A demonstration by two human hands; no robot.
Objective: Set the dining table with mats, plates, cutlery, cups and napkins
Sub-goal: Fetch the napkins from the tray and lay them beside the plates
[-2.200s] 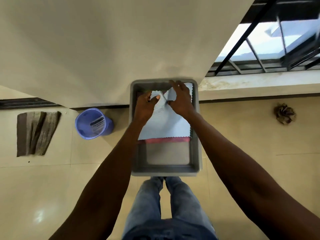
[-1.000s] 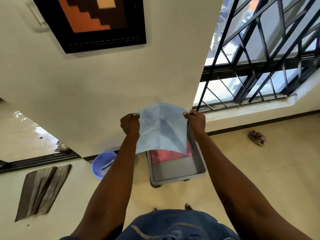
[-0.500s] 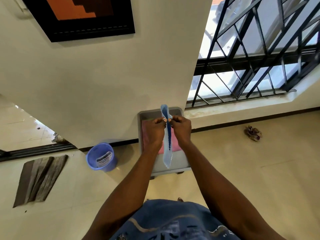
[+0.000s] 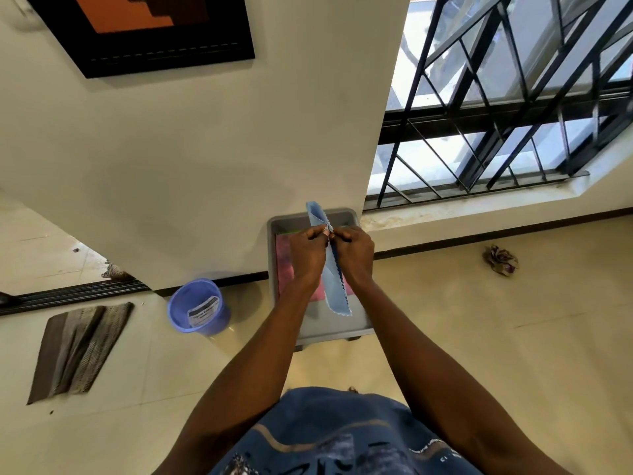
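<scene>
Napkin [image 4: 333, 282], folded narrow, pinched between left hand [image 4: 308, 255] and right hand [image 4: 354, 257], fingers clamped, above grey bin [image 4: 334, 329].

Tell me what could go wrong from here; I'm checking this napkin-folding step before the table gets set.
1. Both hands, left hand and right hand, pinch the folded blue napkin only near its top; the long lower part hangs free, so the fold could slip open.
2. If the grip fails, it likely drops into the grey tray onto the pink cloth, or onto the floor beside it.
</scene>
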